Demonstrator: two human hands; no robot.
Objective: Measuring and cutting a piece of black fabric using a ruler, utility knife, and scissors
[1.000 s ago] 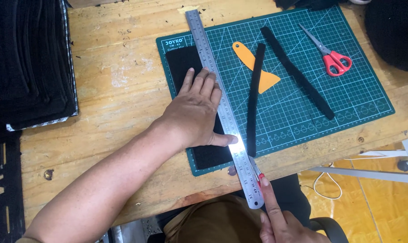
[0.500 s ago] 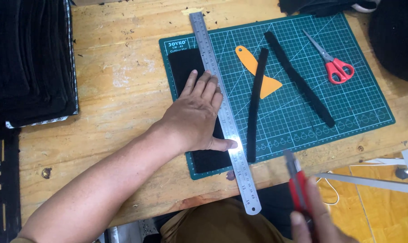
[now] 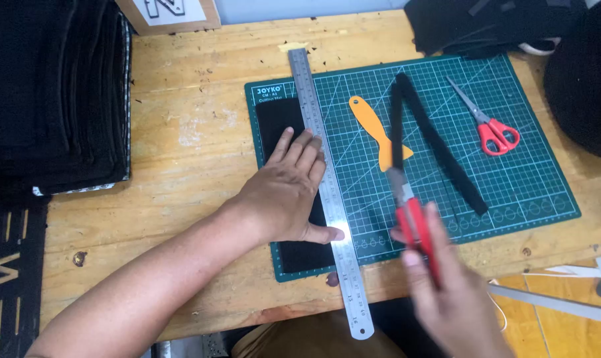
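From the head camera, my left hand (image 3: 288,192) lies flat, fingers spread and pointing away from me, pressing down on the black fabric piece (image 3: 282,122) and on the left edge of the steel ruler (image 3: 327,185), with my thumb tip resting on the ruler's face. The ruler's long axis runs from the far edge of the green cutting mat (image 3: 526,179) toward me, leaning slightly to the right as it nears, and its near end hangs past the edge of the wooden table (image 3: 181,119). My right hand (image 3: 450,285) is closed around a red-handled cutter (image 3: 410,212), blade end pointing away from me; it hovers over the mat just to the right of the ruler, roughly parallel to it, not touching it as far as I can tell through the blur. Two black strips (image 3: 440,142), an orange scraper (image 3: 373,126) and red-handled scissors (image 3: 489,126) lie further right.
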